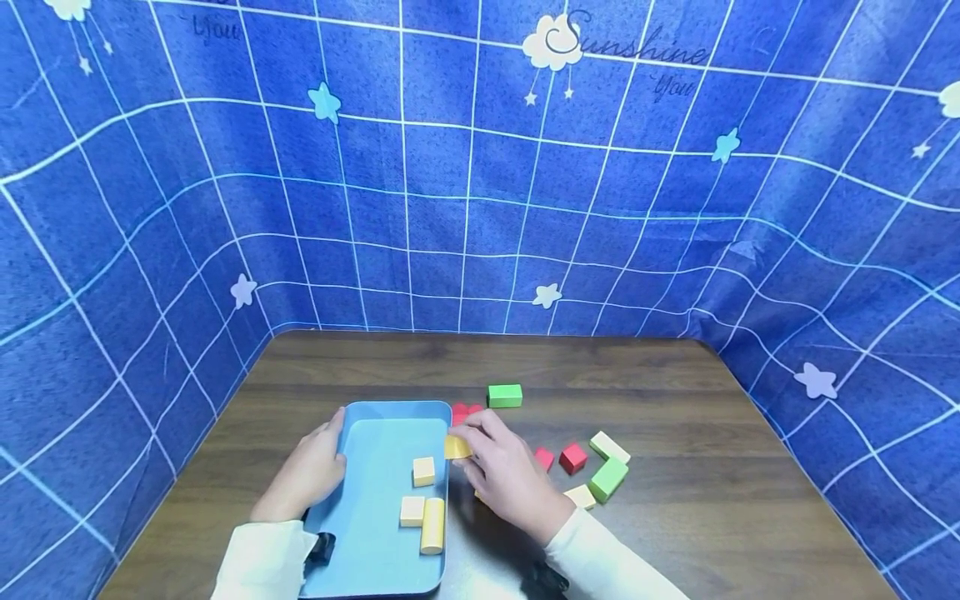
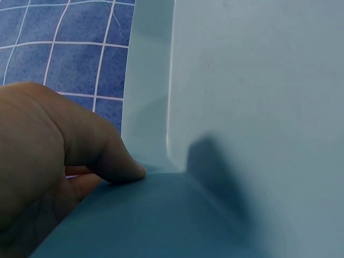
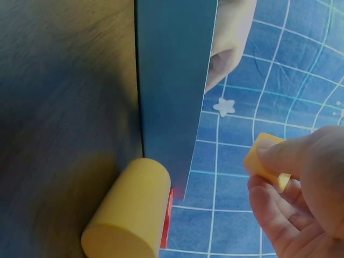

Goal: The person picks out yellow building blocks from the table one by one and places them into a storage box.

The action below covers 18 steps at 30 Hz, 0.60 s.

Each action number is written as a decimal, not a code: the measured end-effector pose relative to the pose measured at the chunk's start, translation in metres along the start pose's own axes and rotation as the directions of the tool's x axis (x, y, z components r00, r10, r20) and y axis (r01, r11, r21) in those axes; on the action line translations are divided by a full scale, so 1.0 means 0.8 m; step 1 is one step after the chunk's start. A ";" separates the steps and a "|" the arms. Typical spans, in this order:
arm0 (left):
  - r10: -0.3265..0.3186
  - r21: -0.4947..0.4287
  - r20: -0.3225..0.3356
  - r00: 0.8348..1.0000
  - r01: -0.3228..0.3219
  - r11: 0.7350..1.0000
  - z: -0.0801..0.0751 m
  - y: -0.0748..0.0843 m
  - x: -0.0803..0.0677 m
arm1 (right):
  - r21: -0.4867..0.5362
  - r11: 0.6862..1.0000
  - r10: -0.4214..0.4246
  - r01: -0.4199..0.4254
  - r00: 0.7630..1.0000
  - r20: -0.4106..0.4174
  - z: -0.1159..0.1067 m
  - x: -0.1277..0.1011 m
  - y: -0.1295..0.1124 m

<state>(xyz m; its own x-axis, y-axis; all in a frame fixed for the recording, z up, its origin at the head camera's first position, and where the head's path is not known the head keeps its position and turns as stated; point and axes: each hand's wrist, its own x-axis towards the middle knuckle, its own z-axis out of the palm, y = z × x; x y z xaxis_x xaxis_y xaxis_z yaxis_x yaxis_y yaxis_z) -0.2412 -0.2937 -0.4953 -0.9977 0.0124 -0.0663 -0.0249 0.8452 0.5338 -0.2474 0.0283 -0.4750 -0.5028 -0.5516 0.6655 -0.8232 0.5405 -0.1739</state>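
My left hand (image 1: 311, 471) grips the left rim of the blue tray (image 1: 375, 542), thumb hooked over the edge onto the inside; the left wrist view shows the thumb (image 2: 115, 161) pressed on the rim, the rest of the fingers under it, hidden. The tray sits on the wood counter (image 1: 712, 517), near its front edge. Inside the tray, right half: a pale square block (image 1: 423, 471), below it a second pale square block (image 1: 412, 511) touching a yellow cylinder (image 1: 432, 525) that lies flat beside it. My right hand (image 1: 506, 475) pinches a yellow block (image 1: 457, 447) between thumb and fingers, right at the tray's right rim; the right wrist view shows the block (image 3: 263, 158) clear of the tray wall, in the air. That view also shows another yellow cylinder (image 3: 129, 215) lying on the counter against the tray's outer wall. Behind the hand: red pieces (image 1: 465, 412), then a green block (image 1: 505, 395) further back. Right of the hand: small red block (image 1: 543, 458), red cube (image 1: 573, 457), a cream bar (image 1: 609, 447), a green bar (image 1: 608, 478) touching its lower end, a cream piece (image 1: 581, 497) just beside my wrist. All loose on the counter, close together.
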 end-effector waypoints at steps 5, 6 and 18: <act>-0.002 -0.001 -0.005 1.000 0.002 1.000 0.000 0.000 0.000 | 0.001 1.000 0.015 -0.015 0.999 0.033 0.000 0.003 -0.006; -0.002 -0.001 -0.006 1.000 0.002 1.000 0.000 0.000 0.000 | 0.002 1.000 0.020 -0.020 0.999 0.042 0.000 0.004 -0.007; 0.013 0.014 -0.022 1.000 -0.013 1.000 0.000 -0.002 0.002 | -0.016 1.000 0.003 -0.002 0.998 0.059 0.005 0.013 -0.016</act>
<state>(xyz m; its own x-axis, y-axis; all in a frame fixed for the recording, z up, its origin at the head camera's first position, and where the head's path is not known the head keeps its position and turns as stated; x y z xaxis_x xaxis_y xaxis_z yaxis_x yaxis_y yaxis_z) -0.2430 -0.2950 -0.4966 -0.9991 0.0120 -0.0410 -0.0112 0.8522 0.5231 -0.2428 0.0131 -0.4688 -0.5198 -0.5870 0.6207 -0.8179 0.5516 -0.1633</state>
